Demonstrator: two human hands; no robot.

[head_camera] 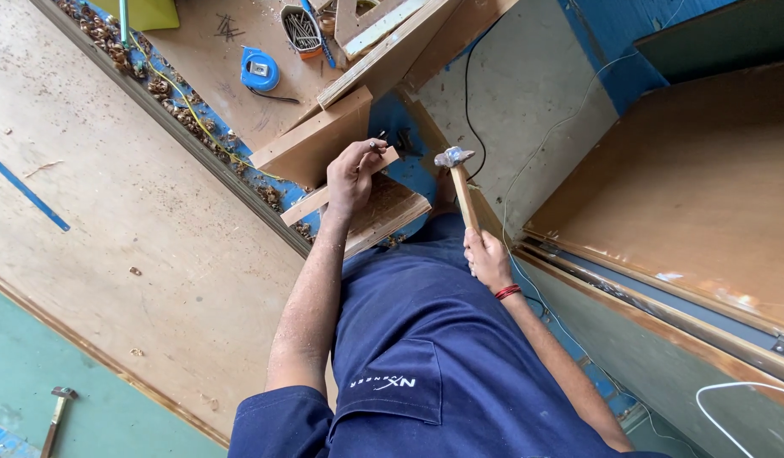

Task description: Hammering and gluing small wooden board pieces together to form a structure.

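My left hand (351, 174) pinches a small nail (377, 146) upright against the end of a thin wooden strip (316, 200), which lies across a plywood piece (390, 209) resting by my knee. My right hand (487, 256) grips the wooden handle of a hammer (460, 181); its metal head is raised a little to the right of the nail. A larger plywood board (311, 140) leans just behind the strip. I wear dark blue work clothes and a red band on my right wrist.
A blue tape measure (260, 69) and a box of nails (301, 28) lie on the board above. Wood shavings line a blue floor strip. A second hammer (55, 416) lies at bottom left. A brown cabinet panel (697, 187) stands right, with black and white cables nearby.
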